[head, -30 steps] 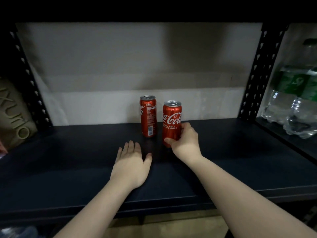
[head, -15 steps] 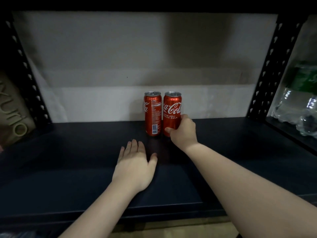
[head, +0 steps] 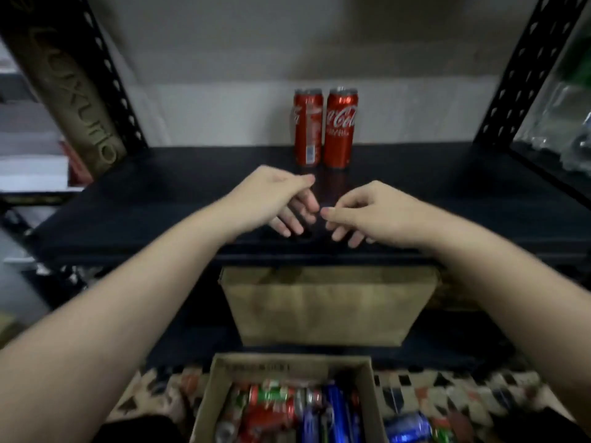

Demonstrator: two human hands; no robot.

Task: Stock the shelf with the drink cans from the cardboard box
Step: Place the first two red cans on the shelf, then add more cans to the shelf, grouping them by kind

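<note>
Two red cola cans stand upright side by side at the back of the dark shelf [head: 144, 199]: the left can [head: 307, 127] and the right can [head: 341, 127], touching or nearly so. My left hand [head: 275, 199] and my right hand [head: 367, 214] hover above the shelf's front part, fingers hanging loosely curled, both holding nothing. Their fingertips nearly meet. Below, near the bottom edge, an open cardboard box [head: 211, 388] holds several cans, red, green and blue, lying on their sides.
Perforated black uprights [head: 112, 78] frame the bay. A tan package with lettering [head: 73, 100] leans at the left; plastic water bottles [head: 563, 123] stand at the right. A brown box [head: 326, 305] sits on the lower shelf. A blue can [head: 407, 428] lies on the patterned floor.
My right hand let go of the right can and drew back. My left hand lifted off the shelf. The view tilted down, so the box of cans came into sight.
</note>
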